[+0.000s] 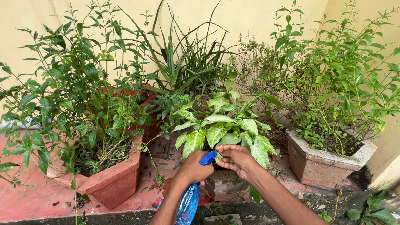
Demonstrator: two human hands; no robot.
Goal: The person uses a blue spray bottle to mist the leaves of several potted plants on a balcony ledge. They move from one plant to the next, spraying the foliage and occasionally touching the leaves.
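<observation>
Translucent blue plastic spray bottle (188,204) with opaque blue trigger head, low centre, gripped at the neck by left hand (193,166). Right hand (236,159) fingers curl narrow at the nozzle tip. Behind: variegated broad-leaf plant (221,129) in rough grey concrete pot (225,185); angular terracotta pot (110,183) left, on red ledge (29,200).

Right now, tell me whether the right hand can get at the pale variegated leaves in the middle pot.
Probably yes. The right hand is already at the base of the variegated plant, fingers among its lower leaves, nothing between them. The left hand holds the blue spray bottle alongside.
</observation>
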